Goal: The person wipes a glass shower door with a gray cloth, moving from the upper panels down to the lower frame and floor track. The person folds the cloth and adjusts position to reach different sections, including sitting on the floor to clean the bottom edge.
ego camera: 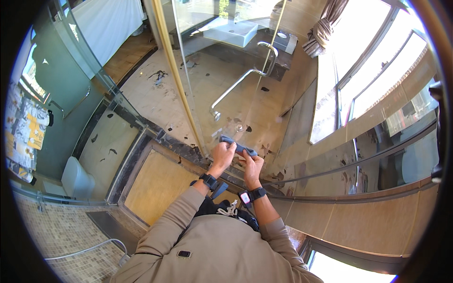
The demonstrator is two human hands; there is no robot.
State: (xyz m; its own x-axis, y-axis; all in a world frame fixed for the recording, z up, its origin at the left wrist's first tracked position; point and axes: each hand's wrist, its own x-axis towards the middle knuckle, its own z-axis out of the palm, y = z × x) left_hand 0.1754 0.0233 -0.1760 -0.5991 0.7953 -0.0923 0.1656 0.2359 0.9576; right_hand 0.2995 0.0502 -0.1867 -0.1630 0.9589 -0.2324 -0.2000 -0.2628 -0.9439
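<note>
A folded grey-blue cloth (240, 146) stretches between my two hands in front of the glass panel. My left hand (223, 155) pinches its left end with the thumb on top. Its right end is gripped by my right hand (252, 165) between thumb and fingers. Just beyond the hands stands the glass door (226, 95) with a bent chrome handle (233, 85). A round fitting (239, 127) shows near the cloth. Both wrists wear black straps with small devices.
A gold-coloured edge strip (180, 85) runs along the glass to my left. Past it, the tiled floor (141, 85) has dark patches and debris. A white basin (231, 32) sits on a dark counter. Windows (378, 70) are at right; a toilet (76, 178) and shower hose (88, 249) are at left.
</note>
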